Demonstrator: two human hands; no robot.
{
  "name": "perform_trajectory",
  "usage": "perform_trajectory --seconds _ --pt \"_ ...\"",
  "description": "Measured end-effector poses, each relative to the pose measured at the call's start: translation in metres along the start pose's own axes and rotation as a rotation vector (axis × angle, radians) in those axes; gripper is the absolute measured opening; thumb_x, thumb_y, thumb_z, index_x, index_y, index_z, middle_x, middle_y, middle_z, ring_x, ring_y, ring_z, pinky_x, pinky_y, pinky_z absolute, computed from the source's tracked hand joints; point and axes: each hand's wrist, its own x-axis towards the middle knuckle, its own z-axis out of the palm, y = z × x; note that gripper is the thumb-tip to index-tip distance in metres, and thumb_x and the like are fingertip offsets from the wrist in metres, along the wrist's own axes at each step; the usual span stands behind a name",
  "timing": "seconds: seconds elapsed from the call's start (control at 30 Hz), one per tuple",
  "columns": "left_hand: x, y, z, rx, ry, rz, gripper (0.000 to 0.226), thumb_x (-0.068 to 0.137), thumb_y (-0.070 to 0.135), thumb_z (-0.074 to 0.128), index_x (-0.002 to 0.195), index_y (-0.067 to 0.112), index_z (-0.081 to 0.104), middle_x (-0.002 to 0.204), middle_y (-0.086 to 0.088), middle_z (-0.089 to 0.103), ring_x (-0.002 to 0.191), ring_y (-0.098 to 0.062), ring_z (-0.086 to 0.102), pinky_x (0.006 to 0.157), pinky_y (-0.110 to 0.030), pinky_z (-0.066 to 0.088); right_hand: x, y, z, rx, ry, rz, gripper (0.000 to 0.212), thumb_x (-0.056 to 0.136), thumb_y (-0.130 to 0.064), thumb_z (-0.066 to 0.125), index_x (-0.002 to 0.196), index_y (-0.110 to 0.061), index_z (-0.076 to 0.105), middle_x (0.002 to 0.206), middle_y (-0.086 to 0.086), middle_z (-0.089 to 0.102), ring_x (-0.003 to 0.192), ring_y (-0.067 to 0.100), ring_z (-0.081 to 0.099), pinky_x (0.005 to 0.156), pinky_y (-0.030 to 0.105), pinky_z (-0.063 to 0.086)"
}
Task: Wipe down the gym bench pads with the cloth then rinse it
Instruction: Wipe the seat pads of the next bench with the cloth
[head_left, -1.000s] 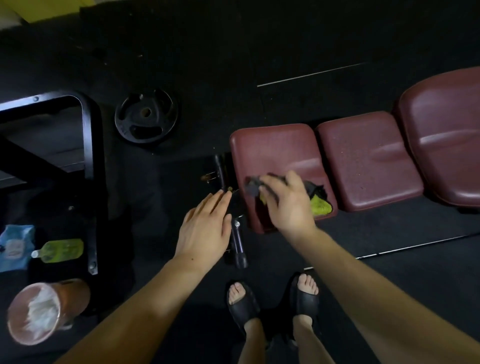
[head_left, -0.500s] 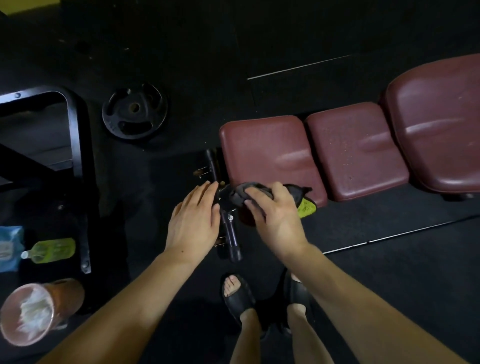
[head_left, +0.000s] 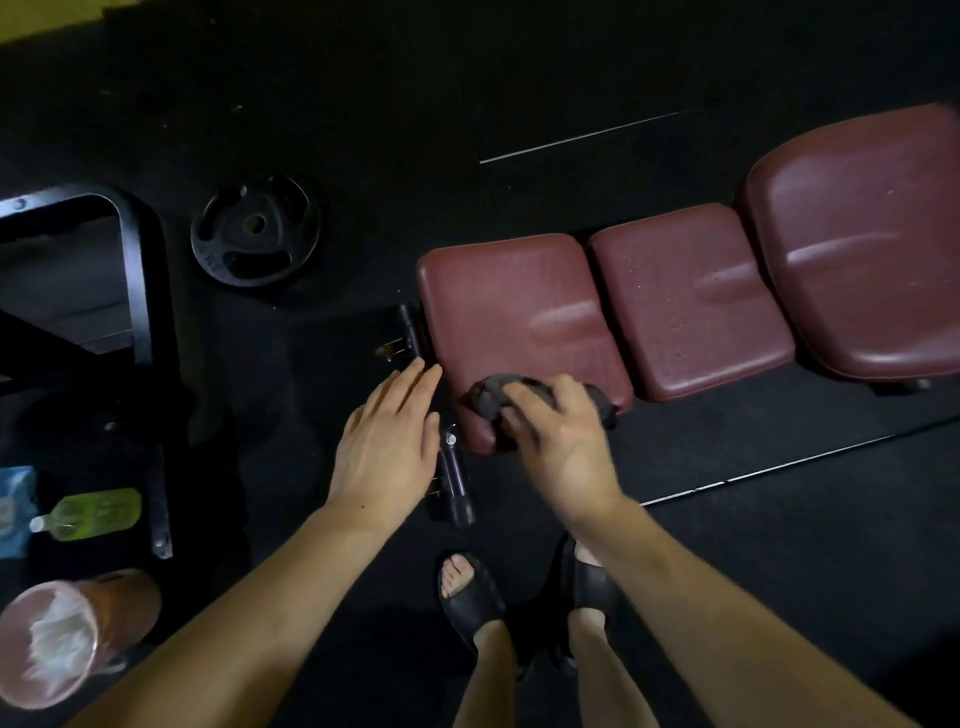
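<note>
Dark cloth (head_left: 491, 397) bunched under right hand (head_left: 558, 441), fingers curled over it, pressing it on the near corner of the first maroon bench pad (head_left: 519, 306). Cloth mostly hidden by the hand; edges blurred. Left hand (head_left: 387, 441) just left of the right, flat, fingers straight, holding nothing, over the dark bench frame bar (head_left: 454, 480); contact unclear. Beyond the right hand: second pad (head_left: 685, 301), third pad (head_left: 862, 249) cut off at frame edge. Far left of left hand: weight plate (head_left: 254, 231), green bottle (head_left: 91, 512).
</note>
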Motion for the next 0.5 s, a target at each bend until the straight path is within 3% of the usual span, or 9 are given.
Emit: perform_trajectory --seconds 0.13,0.23,0.3,0.43,0.5 --pt "0.005 0.013 0.003 0.029 0.003 0.064 0.055 0.109 0.04 0.033 0.162 0.03 0.022 0.172 0.01 0.009 0.158 -0.015 0.01 0.125 -0.045 0.022 0.012 0.077 -0.027 -0.125 0.091 0.252 0.032 0.103 -0.03 0.057 0.125 -0.012 0.072 0.107 0.018 0.056 0.091 0.037 0.056 0.08 0.051 0.055" --pt "0.012 0.019 0.011 0.07 -0.026 0.06 0.06 0.109 0.045 0.031 0.164 0.028 0.014 0.172 0.011 -0.002 0.159 -0.015 0.002 0.128 -0.046 0.019 0.008 0.066 -0.025 -0.092 0.187 0.512 0.031 0.102 -0.023 0.061 0.13 -0.012 0.068 0.112 0.014 0.053 0.096 0.032 0.057 0.091 0.046 0.054" --pt "0.013 0.021 0.016 0.086 -0.02 0.048 0.061 0.109 0.047 0.028 0.164 0.027 0.01 0.171 0.011 -0.008 0.159 -0.016 -0.001 0.128 -0.047 0.018 0.005 0.043 -0.015 -0.043 0.21 0.484 0.028 0.101 -0.019 0.064 0.127 -0.011 0.07 0.111 0.013 0.051 0.095 0.028 0.055 0.09 0.044 0.053" --pt "0.014 0.022 0.021 0.1 0.006 0.036 0.06 0.109 0.046 0.027 0.163 0.026 0.011 0.171 0.009 -0.006 0.159 -0.016 -0.004 0.129 -0.047 0.014 0.029 0.039 0.003 -0.092 0.131 0.18 0.023 0.098 -0.014 0.067 0.12 -0.008 0.072 0.101 0.019 0.053 0.087 0.037 0.056 0.078 0.046 0.054" --pt "0.018 0.023 0.021 0.116 0.03 0.037 0.06 0.109 0.046 0.028 0.163 0.024 0.015 0.172 0.007 0.0 0.159 -0.017 -0.004 0.129 -0.047 0.014 0.068 0.047 0.008 -0.112 0.166 0.187 0.023 0.099 -0.014 0.064 0.119 -0.007 0.073 0.103 0.021 0.055 0.089 0.04 0.057 0.079 0.049 0.055"
